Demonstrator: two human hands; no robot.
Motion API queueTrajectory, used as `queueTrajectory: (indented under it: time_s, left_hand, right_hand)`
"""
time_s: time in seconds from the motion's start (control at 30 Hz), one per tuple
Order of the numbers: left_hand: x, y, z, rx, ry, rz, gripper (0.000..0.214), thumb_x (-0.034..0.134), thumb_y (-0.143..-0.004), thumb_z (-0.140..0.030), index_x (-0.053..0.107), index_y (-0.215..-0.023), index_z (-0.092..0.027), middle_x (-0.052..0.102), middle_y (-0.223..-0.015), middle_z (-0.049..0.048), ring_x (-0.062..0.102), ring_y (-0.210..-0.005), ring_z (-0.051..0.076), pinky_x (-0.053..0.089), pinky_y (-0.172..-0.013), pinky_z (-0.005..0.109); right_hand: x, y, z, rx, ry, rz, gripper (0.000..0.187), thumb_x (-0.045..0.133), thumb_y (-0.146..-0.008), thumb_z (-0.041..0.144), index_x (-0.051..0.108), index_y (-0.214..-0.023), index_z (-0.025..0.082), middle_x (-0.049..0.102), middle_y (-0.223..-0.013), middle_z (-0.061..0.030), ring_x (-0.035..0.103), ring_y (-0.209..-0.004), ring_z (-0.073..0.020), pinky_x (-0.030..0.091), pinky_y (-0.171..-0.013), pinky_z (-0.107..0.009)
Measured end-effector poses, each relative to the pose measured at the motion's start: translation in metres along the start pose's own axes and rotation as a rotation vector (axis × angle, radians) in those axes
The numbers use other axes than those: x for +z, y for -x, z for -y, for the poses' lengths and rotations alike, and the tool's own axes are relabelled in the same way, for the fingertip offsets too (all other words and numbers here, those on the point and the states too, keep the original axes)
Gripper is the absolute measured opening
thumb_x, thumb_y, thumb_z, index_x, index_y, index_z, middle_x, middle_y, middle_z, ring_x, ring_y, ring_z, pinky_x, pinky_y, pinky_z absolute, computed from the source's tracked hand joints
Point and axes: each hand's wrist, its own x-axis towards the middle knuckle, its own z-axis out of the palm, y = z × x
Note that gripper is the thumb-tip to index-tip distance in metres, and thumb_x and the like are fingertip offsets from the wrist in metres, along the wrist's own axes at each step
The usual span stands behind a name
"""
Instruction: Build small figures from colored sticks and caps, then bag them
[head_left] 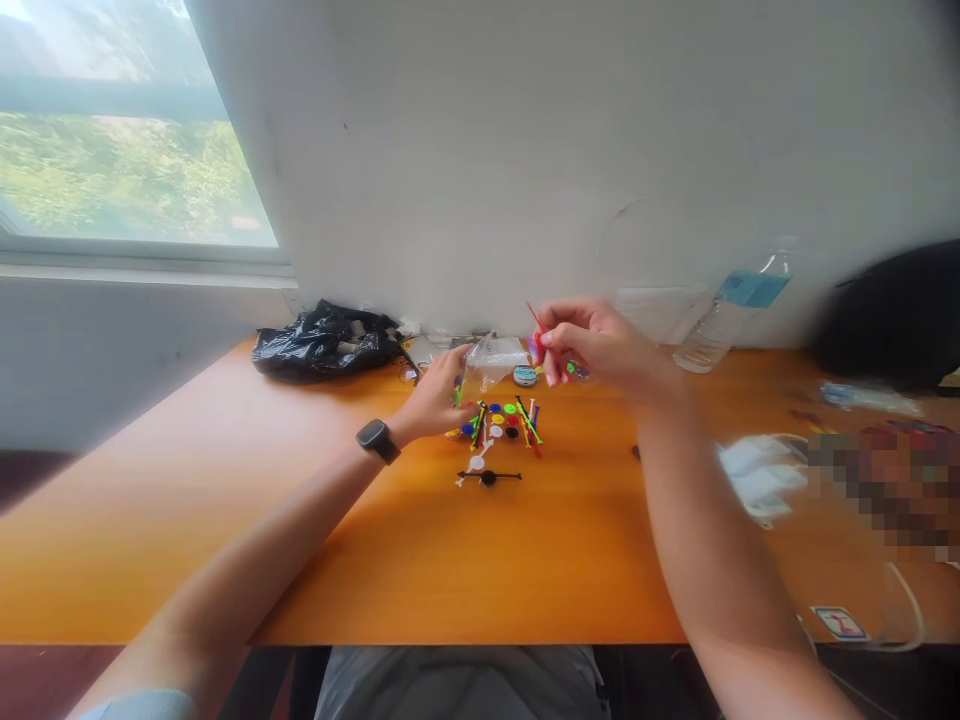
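Observation:
A heap of small coloured plastic discs and sticks (pixel 501 420) lies on the orange table (pixel 225 540). A black stick with a disc (pixel 489 477) lies just in front of the heap. My left hand (pixel 442 395), watch on its wrist, rests at the heap's left edge with fingers curled around a green piece and touching a clear plastic bag (pixel 495 356). My right hand (pixel 592 345) is raised above the heap, fingers pinched on a thin red stick (pixel 535 322); small coloured pieces show under its fingers.
A black plastic bag (pixel 324 340) lies at the back left by the wall. A water bottle (pixel 731 310) stands at the back right, a dark bag (pixel 892 315) beyond it. White wrappers (pixel 754 475) and a cable (pixel 904 600) lie at the right. A small round tin (pixel 524 376) sits behind the heap.

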Motion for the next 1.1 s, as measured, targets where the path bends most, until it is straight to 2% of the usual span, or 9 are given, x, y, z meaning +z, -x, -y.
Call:
queueTrajectory:
  time_s: [0.1,0.23,0.43,0.57,0.67,0.83,1.1]
  left_hand:
    - [0.000,0.000,-0.005,0.025,-0.037,0.010,0.090,0.074,-0.081,-0.027,0.032,-0.159,-0.021,0.054,-0.145,0.0187,0.053,-0.129,0.038,0.043,-0.110,0.054]
    - [0.000,-0.001,-0.008,0.030,-0.049,0.009,0.088,0.074,-0.081,-0.028,0.033,-0.159,-0.022,0.056,-0.141,0.0175,0.055,-0.124,0.037,0.045,-0.106,0.052]
    - [0.000,-0.001,-0.007,0.026,-0.072,0.010,0.087,0.073,-0.082,-0.028,0.032,-0.159,-0.020,0.057,-0.138,0.0173,0.056,-0.119,0.035,0.046,-0.104,0.051]
    - [0.000,0.000,-0.006,0.010,-0.077,0.020,0.089,0.073,-0.082,-0.029,0.032,-0.159,-0.022,0.057,-0.136,0.0166,0.056,-0.115,0.034,0.048,-0.100,0.050]
    - [0.000,0.000,-0.006,0.010,-0.083,0.012,0.088,0.073,-0.082,-0.029,0.032,-0.160,-0.023,0.058,-0.135,0.0165,0.056,-0.114,0.035,0.047,-0.100,0.051]
    - [0.001,0.001,-0.005,0.022,-0.089,0.013,0.087,0.073,-0.081,-0.028,0.033,-0.159,-0.022,0.058,-0.132,0.0164,0.056,-0.113,0.035,0.048,-0.098,0.050]
    - [-0.001,0.001,-0.007,0.002,-0.073,0.008,0.086,0.074,-0.082,-0.030,0.036,-0.158,-0.024,0.058,-0.127,0.0150,0.056,-0.110,0.034,0.049,-0.096,0.049]
  right_hand:
    - [-0.002,0.001,0.001,0.017,0.128,-0.063,0.021,0.062,-0.092,0.036,0.053,-0.081,0.020,0.062,-0.068,-0.0013,0.056,-0.057,-0.0132,0.042,-0.055,-0.026]
    - [-0.002,0.002,0.003,0.083,0.301,-0.005,0.025,0.061,-0.098,0.044,0.059,-0.091,0.020,0.063,-0.073,-0.0016,0.055,-0.061,-0.0130,0.042,-0.058,-0.026]
    - [-0.001,0.002,-0.001,0.070,0.302,-0.001,0.023,0.056,-0.103,0.044,0.057,-0.098,0.021,0.070,-0.089,-0.0040,0.058,-0.063,-0.0123,0.044,-0.061,-0.026]
    - [-0.001,0.002,0.000,0.021,0.320,-0.030,0.025,0.056,-0.102,0.046,0.060,-0.101,0.022,0.070,-0.091,-0.0035,0.059,-0.068,-0.0139,0.044,-0.064,-0.027]
    - [-0.003,0.004,0.004,-0.017,0.395,-0.082,0.030,0.061,-0.099,0.051,0.065,-0.099,0.022,0.070,-0.089,-0.0036,0.060,-0.076,-0.0171,0.042,-0.066,-0.028]
    - [-0.009,0.006,0.005,-0.003,0.492,-0.082,0.038,0.064,-0.095,0.057,0.069,-0.087,0.021,0.064,-0.076,-0.0020,0.053,-0.068,-0.0159,0.035,-0.060,-0.029]
    - [-0.013,0.007,0.004,0.003,0.609,-0.104,0.037,0.066,-0.093,0.056,0.072,-0.084,0.020,0.059,-0.068,-0.0013,0.049,-0.064,-0.0154,0.032,-0.057,-0.030]
